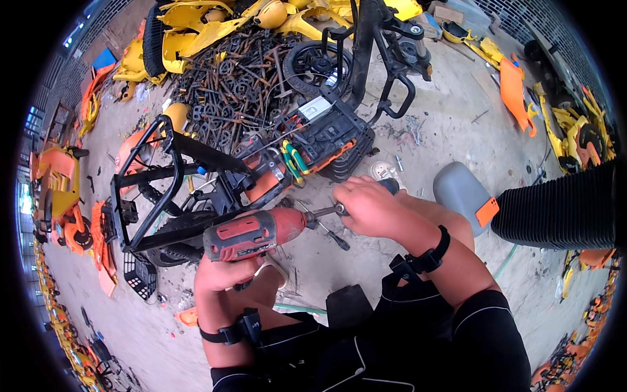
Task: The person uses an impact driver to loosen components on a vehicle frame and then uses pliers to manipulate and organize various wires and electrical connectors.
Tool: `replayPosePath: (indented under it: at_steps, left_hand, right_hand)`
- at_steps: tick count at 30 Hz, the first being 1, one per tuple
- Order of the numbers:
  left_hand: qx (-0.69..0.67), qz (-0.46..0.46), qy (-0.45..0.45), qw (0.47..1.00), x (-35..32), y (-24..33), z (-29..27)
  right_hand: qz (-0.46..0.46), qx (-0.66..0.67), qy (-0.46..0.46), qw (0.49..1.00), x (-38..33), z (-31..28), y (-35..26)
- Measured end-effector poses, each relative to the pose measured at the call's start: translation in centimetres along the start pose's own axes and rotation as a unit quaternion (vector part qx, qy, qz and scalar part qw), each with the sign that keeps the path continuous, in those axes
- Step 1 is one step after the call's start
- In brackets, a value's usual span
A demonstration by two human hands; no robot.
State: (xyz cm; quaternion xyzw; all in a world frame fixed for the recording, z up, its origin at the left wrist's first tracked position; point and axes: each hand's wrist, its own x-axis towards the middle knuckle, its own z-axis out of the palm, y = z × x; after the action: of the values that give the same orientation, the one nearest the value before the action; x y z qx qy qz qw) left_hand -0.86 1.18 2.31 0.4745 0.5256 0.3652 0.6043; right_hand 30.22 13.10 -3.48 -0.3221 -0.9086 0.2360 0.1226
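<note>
My left hand (222,277) is closed around the grip of a red and black power drill (255,234), its nose turned to the right. A thin metal shaft (324,212) runs from the drill's front to my right hand (367,204). That hand is closed on a dark cylindrical piece (390,185), most of it hidden by the fingers. Under the drill's nose, a screwdriver (336,239) lies on the concrete. Just beyond my hands lies a stripped black scooter frame (212,155). Pliers with green and yellow handles (295,159) rest on it.
Behind the frame is a heap of rusty metal parts (228,91) beside a wheel (318,68), with yellow body panels (202,36) farther back. To the right stand a grey plastic piece (457,189) with an orange phone-like object (487,212) and a black ribbed column (555,206).
</note>
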Motion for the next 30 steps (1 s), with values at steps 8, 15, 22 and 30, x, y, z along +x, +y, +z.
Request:
replayPosePath:
  at_steps: [8,15,22,30]
  left_hand:
    - [0.155,0.048,-0.026,0.986,1.3,1.5,0.5]
    - [0.072,-0.013,-0.032,0.997,2.1,1.2,-1.3]
    - [0.089,0.023,-0.042,0.995,3.0,1.6,-1.8]
    - [0.041,-0.024,0.000,0.999,3.3,0.3,-3.0]
  right_hand:
    - [0.020,0.025,-0.060,0.998,-0.2,2.7,0.6]
    - [0.012,0.039,-0.057,0.998,0.6,3.1,0.2]
    - [0.030,0.082,-0.052,0.995,1.7,3.4,0.5]
    - [0.067,0.112,-0.008,0.991,2.8,2.8,0.0]
